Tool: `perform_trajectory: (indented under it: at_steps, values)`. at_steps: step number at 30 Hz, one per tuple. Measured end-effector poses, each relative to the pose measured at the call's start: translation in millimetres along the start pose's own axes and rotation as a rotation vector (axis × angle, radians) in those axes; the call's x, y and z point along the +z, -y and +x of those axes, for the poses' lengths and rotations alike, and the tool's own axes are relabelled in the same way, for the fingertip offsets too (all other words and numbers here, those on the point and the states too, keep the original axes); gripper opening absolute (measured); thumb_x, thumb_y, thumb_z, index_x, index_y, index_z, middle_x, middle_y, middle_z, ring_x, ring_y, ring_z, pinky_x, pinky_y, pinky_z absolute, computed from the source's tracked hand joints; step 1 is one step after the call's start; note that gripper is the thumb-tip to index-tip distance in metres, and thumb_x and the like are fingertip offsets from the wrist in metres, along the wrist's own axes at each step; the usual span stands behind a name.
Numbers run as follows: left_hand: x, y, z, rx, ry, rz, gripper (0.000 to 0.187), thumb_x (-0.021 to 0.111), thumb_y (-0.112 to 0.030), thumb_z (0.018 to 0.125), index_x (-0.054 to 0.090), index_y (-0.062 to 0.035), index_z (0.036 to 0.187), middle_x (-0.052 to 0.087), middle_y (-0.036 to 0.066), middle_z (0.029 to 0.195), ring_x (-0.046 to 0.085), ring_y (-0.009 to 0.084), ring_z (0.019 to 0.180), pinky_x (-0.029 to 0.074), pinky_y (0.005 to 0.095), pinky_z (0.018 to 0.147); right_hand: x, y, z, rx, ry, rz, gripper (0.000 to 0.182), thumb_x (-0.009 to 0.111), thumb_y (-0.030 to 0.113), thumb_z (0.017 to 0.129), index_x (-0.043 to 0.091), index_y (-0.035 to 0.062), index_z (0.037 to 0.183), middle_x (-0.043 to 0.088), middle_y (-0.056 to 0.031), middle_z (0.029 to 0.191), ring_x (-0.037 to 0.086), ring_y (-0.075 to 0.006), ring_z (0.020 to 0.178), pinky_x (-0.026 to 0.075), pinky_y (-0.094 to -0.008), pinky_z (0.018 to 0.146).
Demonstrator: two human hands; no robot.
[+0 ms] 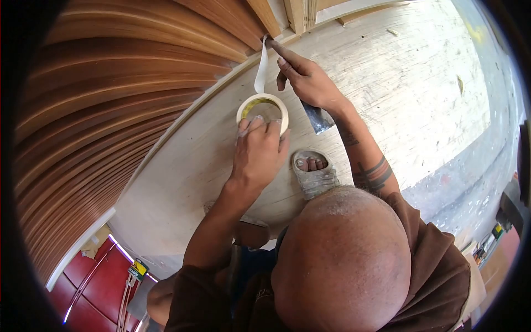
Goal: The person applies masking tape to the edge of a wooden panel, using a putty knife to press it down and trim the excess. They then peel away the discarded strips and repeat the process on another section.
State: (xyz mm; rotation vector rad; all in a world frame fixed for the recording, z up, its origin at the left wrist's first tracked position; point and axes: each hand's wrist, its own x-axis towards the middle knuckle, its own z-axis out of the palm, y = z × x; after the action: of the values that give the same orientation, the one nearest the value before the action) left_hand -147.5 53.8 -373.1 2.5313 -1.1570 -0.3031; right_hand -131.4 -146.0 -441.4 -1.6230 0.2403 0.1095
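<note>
My left hand [257, 152] grips the lower rim of a pale roll of masking tape [282, 113]. A loose strip of tape [261, 69] runs up from the roll to the bottom edge of the brown slatted wood [188, 50]. At that upper end, my right hand [310, 82] touches the strip with an outstretched index finger. Its other fingers are curled, and a flat dark metal blade [316, 117] sticks out below the palm; its handle is hidden.
A pale, scuffed wooden board [398, 83] lies underfoot, with a sandaled foot [311, 166] on it. Light wooden posts [301, 14] stand at the top. Red panels [91, 276] and a yellow-and-black item [138, 269] are at lower left; more tools [489, 240] lie at right.
</note>
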Motion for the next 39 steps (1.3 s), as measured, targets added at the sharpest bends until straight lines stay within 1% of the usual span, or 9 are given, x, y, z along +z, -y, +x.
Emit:
perform_trajectory:
  at_steps: [3, 5, 8, 16, 18, 21, 33, 35, 39]
  values:
    - [0, -5, 1, 0.019, 0.009, -0.015, 0.023, 0.078, -0.016, 0.089, 0.071, 0.0027, 0.102, 0.067, 0.02, 0.085, 0.064, 0.0394, 0.087, 0.05, 0.052, 0.086, 2, 5, -1, -0.009, -0.009, -0.02, 0.051, 0.044, 0.027, 0.116, 0.038, 0.0229, 0.167, 0.063, -0.003, 0.077, 0.057, -0.0107, 0.074, 0.05, -0.0283, 0.078]
    - [-3, -10, 1, 0.044, 0.011, 0.003, 0.014, 0.075, -0.014, 0.09, 0.068, -0.0013, 0.088, 0.07, 0.016, 0.078, 0.065, 0.0339, 0.087, 0.048, 0.0488, 0.089, 7, 7, -2, -0.005, -0.01, -0.027, 0.051, 0.045, 0.028, 0.116, 0.038, 0.0228, 0.167, 0.063, -0.0034, 0.077, 0.059, -0.0112, 0.074, 0.051, -0.0291, 0.079]
    - [-9, -13, -2, 0.039, 0.06, -0.049, 0.022, 0.078, -0.015, 0.089, 0.071, 0.0029, 0.1, 0.067, 0.019, 0.084, 0.064, 0.038, 0.085, 0.049, 0.0505, 0.084, 8, 8, -2, -0.006, -0.014, -0.044, 0.051, 0.044, 0.028, 0.116, 0.038, 0.0227, 0.167, 0.063, -0.0039, 0.076, 0.062, -0.0123, 0.073, 0.052, -0.0307, 0.08]
    - [-22, -16, -5, -0.022, -0.038, -0.173, 0.023, 0.08, -0.01, 0.085, 0.072, 0.003, 0.102, 0.067, 0.02, 0.087, 0.064, 0.041, 0.082, 0.05, 0.0509, 0.081, -6, 9, -4, 0.012, 0.031, -0.185, 0.049, 0.043, 0.027, 0.116, 0.041, 0.0236, 0.165, 0.063, -0.0058, 0.074, 0.062, -0.0136, 0.073, 0.054, -0.0331, 0.079]
    - [-21, -15, -5, -0.032, -0.028, -0.173, 0.024, 0.081, -0.01, 0.084, 0.072, 0.0032, 0.102, 0.068, 0.021, 0.088, 0.064, 0.0417, 0.082, 0.05, 0.0509, 0.081, -5, 8, -5, -0.009, 0.014, -0.18, 0.05, 0.045, 0.031, 0.114, 0.043, 0.0226, 0.164, 0.068, -0.0102, 0.074, 0.069, -0.0234, 0.073, 0.056, -0.0396, 0.079]
    - [-17, -16, -4, -0.005, -0.037, -0.183, 0.024, 0.08, -0.01, 0.085, 0.071, 0.0036, 0.102, 0.068, 0.021, 0.089, 0.064, 0.0424, 0.081, 0.05, 0.051, 0.08, -3, 10, -6, -0.007, 0.016, -0.15, 0.049, 0.044, 0.027, 0.116, 0.042, 0.0233, 0.165, 0.062, -0.0055, 0.074, 0.061, -0.0134, 0.073, 0.054, -0.0327, 0.079]
    - [-15, -15, 0, -0.046, -0.065, -0.179, 0.026, 0.08, -0.012, 0.085, 0.072, 0.0043, 0.103, 0.068, 0.023, 0.09, 0.064, 0.0446, 0.086, 0.051, 0.0516, 0.08, -5, 13, 4, -0.036, -0.015, -0.161, 0.047, 0.045, 0.027, 0.116, 0.047, 0.014, 0.16, 0.062, -0.0056, 0.074, 0.062, -0.0143, 0.073, 0.053, -0.0335, 0.074]
    - [-17, -15, 3, -0.017, -0.126, -0.151, 0.022, 0.078, -0.013, 0.086, 0.072, 0.0039, 0.098, 0.066, 0.017, 0.075, 0.064, 0.0357, 0.077, 0.049, 0.0487, 0.083, -3, 14, 6, -0.029, -0.03, -0.191, 0.047, 0.045, 0.027, 0.115, 0.047, 0.0147, 0.16, 0.062, -0.0065, 0.074, 0.062, -0.0155, 0.072, 0.054, -0.0343, 0.074]
    - [-17, -14, 6, 0.009, -0.143, -0.142, 0.02, 0.079, -0.013, 0.086, 0.071, 0.0027, 0.095, 0.065, 0.016, 0.073, 0.064, 0.0361, 0.076, 0.05, 0.0489, 0.082, 0, 13, 7, -0.019, -0.059, -0.232, 0.047, 0.045, 0.028, 0.115, 0.046, 0.0168, 0.161, 0.062, -0.0085, 0.072, 0.064, -0.0189, 0.07, 0.054, -0.036, 0.074]
